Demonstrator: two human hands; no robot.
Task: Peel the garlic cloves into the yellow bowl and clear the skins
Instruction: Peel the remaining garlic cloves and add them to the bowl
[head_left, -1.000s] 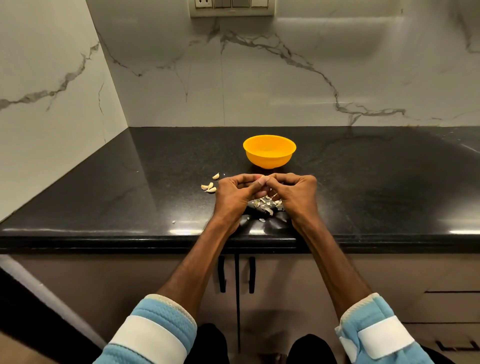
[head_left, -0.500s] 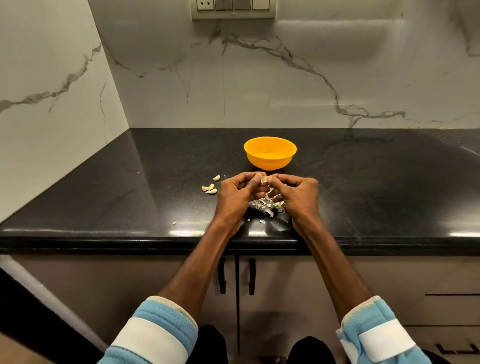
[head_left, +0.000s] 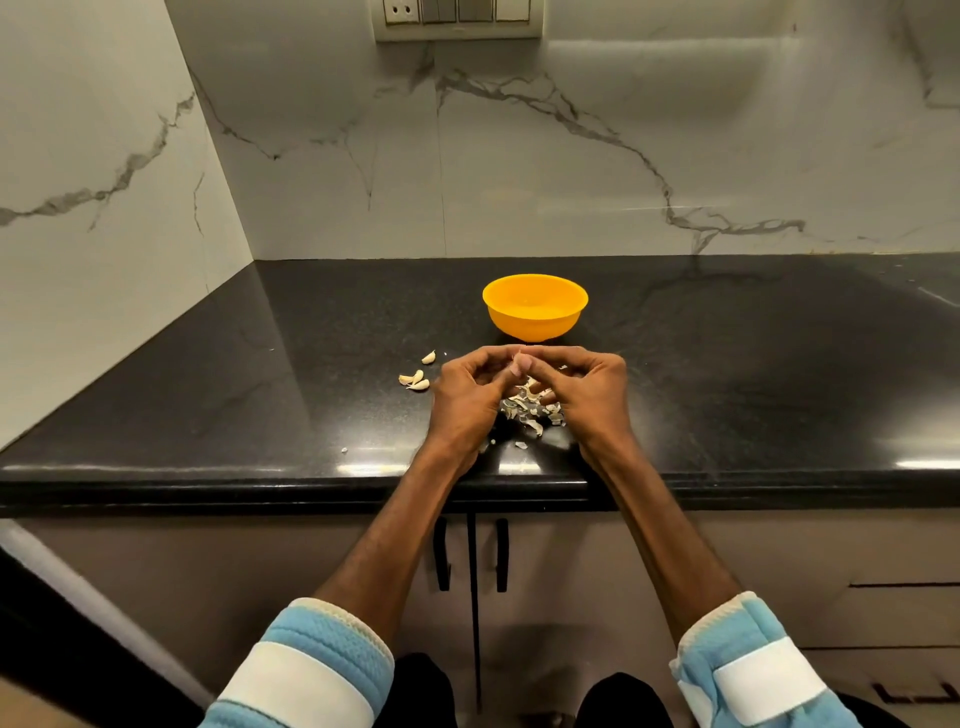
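Pinching a small pale garlic clove (head_left: 521, 358) between the fingertips of left hand (head_left: 470, 395) and right hand (head_left: 589, 395); both with fingers curled tight, thumbs in, tips meeting at the middle. Can't tell how much skin is left on it, mostly hidden by fingers. Holding both near the front edge of the black bench (head_left: 260, 389), right over a heap of loose skins (head_left: 530, 410) lying between the wrists, with a few scraps strewn towards the edge. Got the yellow bowl (head_left: 535, 325) upright just beyond the knuckles, apart from both. Can't tell what's inside. Also got three unpeeled cloves (head_left: 415, 379) on the bench just left of the left hand, two touching, one a bit further back. Wearing blue sleeves (head_left: 322, 660) with white bands. Facing a marble wall with a switch plate (head_left: 457, 18) up top; two black cabinet handles (head_left: 442, 553) below the bench.
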